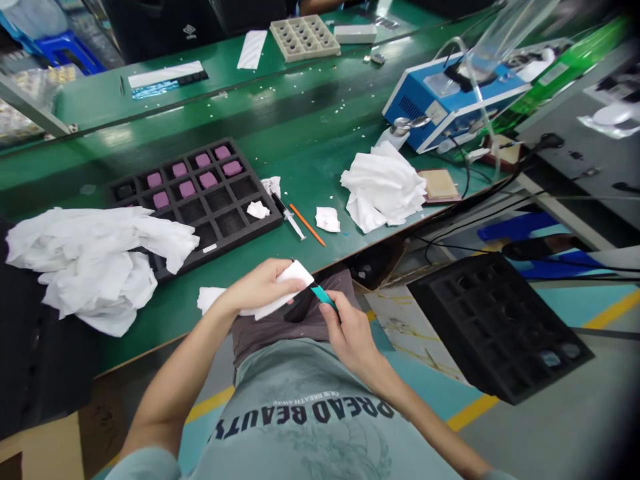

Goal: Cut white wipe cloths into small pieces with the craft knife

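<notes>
Over my lap, my left hand [267,283] is closed around a folded white wipe [299,271], its thumb on top. Whatever the wipe may be wrapped around is hidden. My right hand [351,331] pinches a slim teal-handled tool [323,296], whose dark tip meets the edge of the wipe. The tool's exact kind is unclear. Just beyond my hands, an orange stick [307,225] lies on the bench beside a syringe [291,218] and a small crumpled wipe [328,219].
A black foam tray [240,235] holds several purple pieces [187,189]. Heaps of white wipes lie left [95,257] and right [383,190]. A blue machine [450,100] stands at the back right. Another black tray [500,327] sits lower right, near cables.
</notes>
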